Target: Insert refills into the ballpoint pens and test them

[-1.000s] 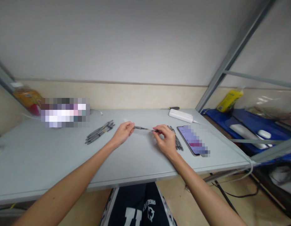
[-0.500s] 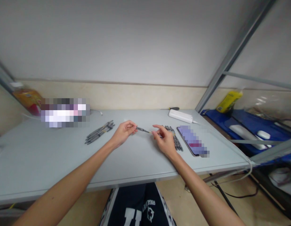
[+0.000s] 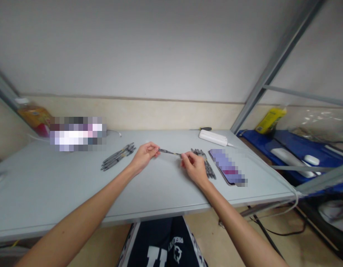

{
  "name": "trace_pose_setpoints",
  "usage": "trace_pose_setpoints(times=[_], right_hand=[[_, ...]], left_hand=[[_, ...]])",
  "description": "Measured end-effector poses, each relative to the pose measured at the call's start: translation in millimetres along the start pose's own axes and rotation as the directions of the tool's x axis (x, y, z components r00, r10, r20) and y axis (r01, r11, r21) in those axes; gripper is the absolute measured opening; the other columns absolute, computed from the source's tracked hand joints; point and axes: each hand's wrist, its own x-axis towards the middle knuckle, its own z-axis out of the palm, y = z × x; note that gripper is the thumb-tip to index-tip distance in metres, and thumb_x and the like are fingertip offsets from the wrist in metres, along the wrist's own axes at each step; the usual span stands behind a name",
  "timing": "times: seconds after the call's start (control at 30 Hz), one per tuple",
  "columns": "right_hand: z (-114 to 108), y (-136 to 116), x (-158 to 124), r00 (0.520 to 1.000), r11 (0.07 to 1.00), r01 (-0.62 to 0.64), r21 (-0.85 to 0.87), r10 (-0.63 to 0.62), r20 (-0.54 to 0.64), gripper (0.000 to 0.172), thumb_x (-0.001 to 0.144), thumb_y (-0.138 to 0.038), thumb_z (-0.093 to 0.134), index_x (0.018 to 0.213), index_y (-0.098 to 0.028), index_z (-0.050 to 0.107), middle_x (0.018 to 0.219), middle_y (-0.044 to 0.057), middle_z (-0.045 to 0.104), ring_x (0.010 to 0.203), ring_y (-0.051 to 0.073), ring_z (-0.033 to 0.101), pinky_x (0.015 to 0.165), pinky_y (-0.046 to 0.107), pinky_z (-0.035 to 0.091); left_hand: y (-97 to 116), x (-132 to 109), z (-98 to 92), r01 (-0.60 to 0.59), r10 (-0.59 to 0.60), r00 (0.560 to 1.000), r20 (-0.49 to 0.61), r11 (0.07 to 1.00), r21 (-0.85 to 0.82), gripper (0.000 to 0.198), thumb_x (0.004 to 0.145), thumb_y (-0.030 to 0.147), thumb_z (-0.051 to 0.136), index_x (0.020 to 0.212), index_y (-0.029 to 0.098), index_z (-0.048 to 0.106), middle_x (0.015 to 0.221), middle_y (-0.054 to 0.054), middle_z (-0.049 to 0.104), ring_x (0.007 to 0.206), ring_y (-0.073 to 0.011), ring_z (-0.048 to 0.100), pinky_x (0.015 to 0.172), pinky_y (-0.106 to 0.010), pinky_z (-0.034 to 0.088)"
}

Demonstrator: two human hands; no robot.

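Observation:
A slim dark grey pen [image 3: 169,152] is stretched between my two hands above the desk, slanting slightly down to the right. My left hand [image 3: 146,155] pinches its left end between thumb and fingers. At the other end, my right hand [image 3: 193,163] is closed with thumb and fingertips on the thin part of the pen; the very tip is hidden by the fingers. A loose bundle of similar grey pens [image 3: 117,157] lies to the left of my left hand. Another group of pens [image 3: 209,168] lies beside and partly behind my right hand.
A phone [image 3: 225,167] lies right of the right-hand pens. Behind it are a white power strip [image 3: 213,137] with a cable and a screwdriver [image 3: 205,128]. A bottle [image 3: 35,116] stands at the back left, beside a blurred-out object. The desk's front edge [image 3: 149,215] is near my lap.
My right hand's raised, spread fingers have closed onto the right end of the pen. My left hand keeps its pinch and has barely moved.

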Motion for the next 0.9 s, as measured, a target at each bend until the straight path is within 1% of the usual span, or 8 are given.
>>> trace_pose_setpoints(times=[0.07,0.13,0.23,0.33,0.5,0.7,0.83,0.9], right_hand=[[-1.3,-2.5,0.1,1.000,0.998,0.006,-0.059,-0.006,0.008,0.047,0.088,-0.041,0.041,0.049,-0.018,0.051,0.040,-0.001,0.049,0.040,0.010,0.046,0.049,0.023,0.036],[-1.9,-3.4,0.5,1.000,0.996,0.009,-0.084,-0.010,-0.013,0.050,0.090,-0.041,0.038,0.048,-0.018,0.051,0.039,-0.002,0.047,0.040,0.010,0.045,0.050,0.023,0.036],[-1.3,-1.6,1.2,0.997,0.996,0.026,-0.083,-0.032,-0.073,0.030,0.085,-0.041,0.047,0.079,-0.016,0.063,0.055,-0.002,0.055,0.044,0.009,0.046,0.049,0.022,0.036],[-0.5,0.6,1.3,0.991,0.995,0.072,-0.067,-0.079,-0.107,0.031,0.080,-0.036,0.056,0.104,-0.017,0.059,0.075,0.001,0.062,0.050,0.009,0.049,0.049,0.021,0.039],[-1.0,1.1,1.2,0.987,0.989,0.097,-0.108,-0.109,-0.117,0.023,0.083,-0.034,0.052,0.085,-0.016,0.067,0.069,0.003,0.065,0.058,0.013,0.055,0.054,0.023,0.041],[-1.2,1.6,2.0,0.996,0.985,0.022,-0.169,-0.037,-0.084,0.051,0.088,-0.041,0.041,0.046,-0.017,0.055,0.038,-0.002,0.042,0.041,0.010,0.043,0.048,0.023,0.033],[-0.8,0.7,2.0,0.990,0.990,0.043,-0.132,-0.060,-0.125,0.029,0.083,-0.040,0.051,0.079,-0.015,0.065,0.056,-0.001,0.057,0.050,0.011,0.051,0.049,0.022,0.037],[-0.5,0.6,1.9,0.987,0.990,0.081,-0.114,-0.095,-0.126,0.030,0.079,-0.037,0.058,0.099,-0.016,0.063,0.071,0.002,0.064,0.057,0.012,0.055,0.051,0.021,0.040]], left_hand=[[0.1,-1.0,1.0,-0.001,0.001,1.000,0.017,1.000,0.011,0.035,0.061,0.041,0.074,0.076,0.013,0.060,0.063,-0.002,0.063,0.059,-0.0104,0.055,0.060,-0.024,0.040],[-0.2,-1.2,1.6,-0.003,0.003,1.000,0.025,1.000,0.018,0.033,0.062,0.040,0.073,0.076,0.013,0.060,0.063,-0.003,0.064,0.058,-0.0104,0.055,0.060,-0.024,0.039],[-0.9,0.1,1.2,-0.008,0.008,1.000,0.009,1.000,0.020,0.032,0.062,0.039,0.073,0.075,0.013,0.059,0.062,-0.002,0.063,0.056,-0.0101,0.054,0.058,-0.024,0.039],[-1.6,1.9,0.0,-0.008,0.009,0.999,-0.032,1.000,0.011,0.032,0.061,0.038,0.074,0.073,0.013,0.059,0.061,-0.002,0.062,0.054,-0.0094,0.052,0.057,-0.023,0.038],[-2.4,2.6,-1.0,0.007,-0.007,0.999,-0.048,1.000,-0.002,0.032,0.060,0.038,0.074,0.073,0.013,0.058,0.060,-0.002,0.062,0.053,-0.0094,0.052,0.057,-0.023,0.038],[-3.0,1.9,-0.2,0.000,0.000,1.000,-0.013,1.000,-0.006,0.030,0.061,0.037,0.074,0.073,0.013,0.059,0.060,-0.002,0.062,0.054,-0.0094,0.052,0.057,-0.023,0.038],[-2.6,3.1,-1.1,0.008,-0.009,0.999,-0.045,1.000,-0.025,0.028,0.061,0.034,0.073,0.072,0.013,0.059,0.059,-0.002,0.062,0.052,-0.0089,0.051,0.056,-0.023,0.037],[-1.9,3.5,-1.6,0.024,-0.027,0.998,-0.060,0.999,-0.049,0.026,0.061,0.033,0.073,0.071,0.013,0.059,0.057,-0.001,0.060,0.051,-0.0084,0.050,0.055,-0.022,0.037]])
